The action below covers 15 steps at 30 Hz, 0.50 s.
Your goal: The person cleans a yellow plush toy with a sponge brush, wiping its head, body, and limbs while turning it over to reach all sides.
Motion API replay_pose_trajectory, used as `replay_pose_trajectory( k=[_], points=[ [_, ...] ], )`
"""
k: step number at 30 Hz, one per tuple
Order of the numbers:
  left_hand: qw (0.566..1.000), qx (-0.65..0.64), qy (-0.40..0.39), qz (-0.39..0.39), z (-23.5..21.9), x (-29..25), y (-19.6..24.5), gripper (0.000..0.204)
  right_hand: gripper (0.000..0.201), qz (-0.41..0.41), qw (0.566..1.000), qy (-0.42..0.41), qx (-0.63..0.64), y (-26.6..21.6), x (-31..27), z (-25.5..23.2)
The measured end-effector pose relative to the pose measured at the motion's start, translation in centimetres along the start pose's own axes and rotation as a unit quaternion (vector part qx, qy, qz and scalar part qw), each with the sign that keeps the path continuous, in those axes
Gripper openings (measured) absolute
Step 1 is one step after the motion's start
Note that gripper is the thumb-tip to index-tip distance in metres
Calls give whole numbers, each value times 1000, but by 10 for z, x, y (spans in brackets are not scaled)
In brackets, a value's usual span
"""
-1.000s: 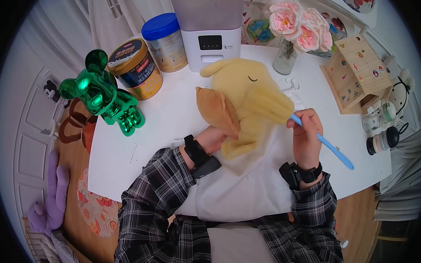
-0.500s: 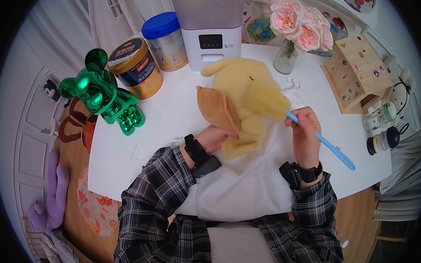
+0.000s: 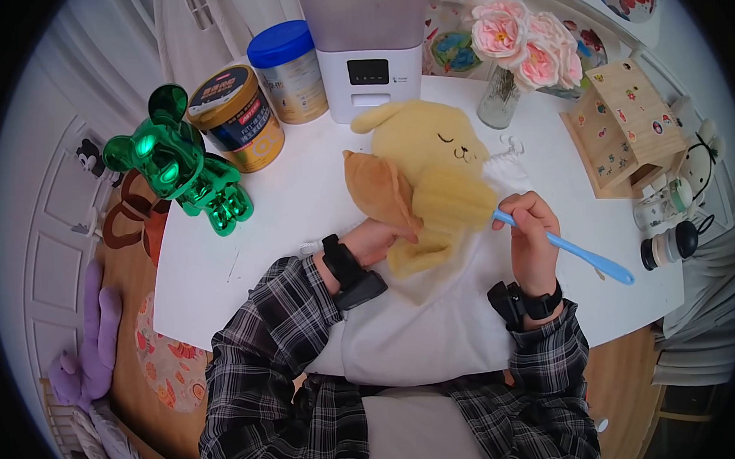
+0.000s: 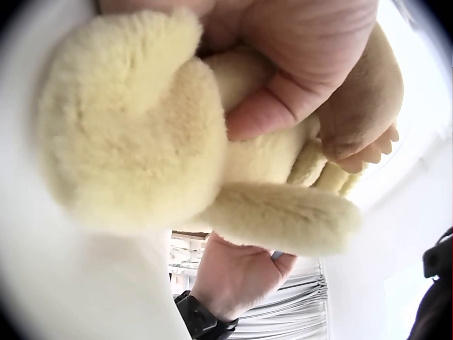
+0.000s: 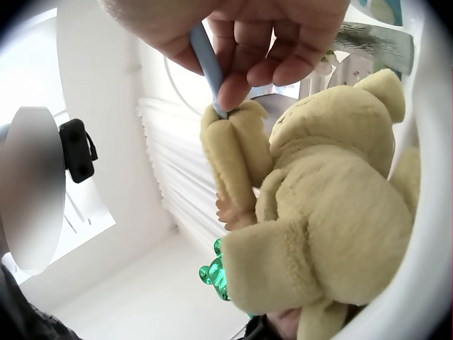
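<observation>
A yellow plush dog (image 3: 417, 137) with a stitched sleeping face sits on the white table. My left hand (image 3: 374, 239) grips its lower left side, the thumb pressing into the fur in the left wrist view. Beside that hand is a brown plush piece (image 3: 375, 186) with a scalloped edge (image 4: 368, 156). In my right hand (image 3: 534, 239) I pinch the blue handle of a duster (image 3: 590, 257). Its fluffy yellow head (image 3: 456, 199) lies across the dog's front, below the mouth. Between thumb and fingers, the handle (image 5: 205, 60) slants down into the duster head in the right wrist view.
At the left stand a shiny green bear figure (image 3: 180, 164), a gold tin (image 3: 248, 128) and a blue-lidded can (image 3: 291, 77). Behind the dog is a white dispenser (image 3: 373, 81). A vase of pink roses (image 3: 500, 101), a wooden house (image 3: 626, 136) and small jars (image 3: 670, 245) stand right.
The duster head has moved down and left over the dog, uncovering its mouth. The handle's far end has swung slightly right and up. My left hand has stayed in place.
</observation>
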State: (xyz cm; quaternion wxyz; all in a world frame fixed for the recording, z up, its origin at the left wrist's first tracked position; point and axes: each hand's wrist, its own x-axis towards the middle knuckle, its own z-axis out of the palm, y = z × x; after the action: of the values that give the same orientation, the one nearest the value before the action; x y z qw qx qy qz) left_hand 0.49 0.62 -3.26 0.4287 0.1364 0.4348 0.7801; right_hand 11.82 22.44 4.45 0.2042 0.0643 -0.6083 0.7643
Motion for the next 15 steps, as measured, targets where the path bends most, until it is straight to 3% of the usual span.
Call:
replay_pose_trajectory(
  k=[2,5,15],
  points=[
    [1000,0,1,9,-2,0,-2,50,18,-13,999,-21,28,3,-1,-4],
    [1000,0,3,16,3,-1,0,48,18,-49,996,65,36,1,0,4],
    [1000,7,-1,14,2,-3,1,34,19,4,999,39,4,1,2,2]
  ],
)
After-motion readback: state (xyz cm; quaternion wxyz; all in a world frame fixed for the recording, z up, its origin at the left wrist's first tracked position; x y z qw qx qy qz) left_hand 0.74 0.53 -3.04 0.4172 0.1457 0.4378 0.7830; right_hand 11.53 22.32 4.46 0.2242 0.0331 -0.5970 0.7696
